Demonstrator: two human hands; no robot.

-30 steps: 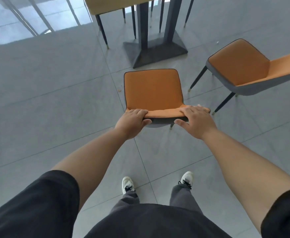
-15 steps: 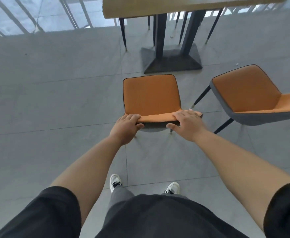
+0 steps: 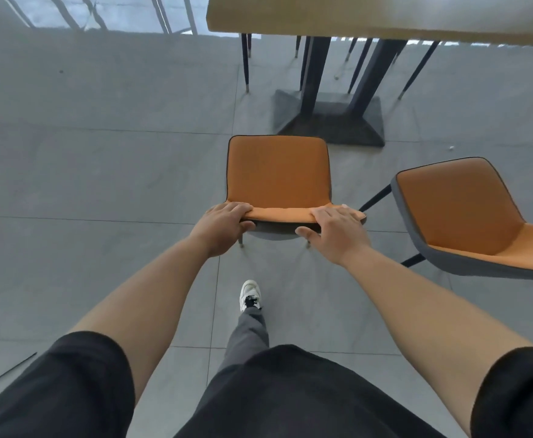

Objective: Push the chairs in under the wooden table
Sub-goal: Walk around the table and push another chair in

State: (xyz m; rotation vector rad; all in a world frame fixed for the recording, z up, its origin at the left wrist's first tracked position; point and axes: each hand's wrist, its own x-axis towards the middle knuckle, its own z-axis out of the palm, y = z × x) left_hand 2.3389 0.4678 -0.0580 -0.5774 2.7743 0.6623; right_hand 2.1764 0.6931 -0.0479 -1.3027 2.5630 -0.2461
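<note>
An orange-seated chair (image 3: 277, 172) with a grey shell stands in front of me, its seat facing the wooden table (image 3: 369, 17) at the top of the view. My left hand (image 3: 224, 226) grips the left end of the chair's backrest top. On the right end of that backrest my right hand (image 3: 334, 229) is closed, thumb underneath. The chair's front edge lies just short of the table's dark pedestal base (image 3: 328, 121). A second orange chair (image 3: 467, 213) stands to the right, angled, away from the table.
Thin black legs of other chairs (image 3: 245, 63) show under the table's far side. Grey tiled floor (image 3: 100, 172) spreads left. A glass railing (image 3: 100, 11) runs along the top left. My white shoe (image 3: 250, 294) steps forward behind the chair.
The chair and I have moved toward the table, which now fills more of the top of the view. My hands keep their grip on the backrest. One foot has stepped forward.
</note>
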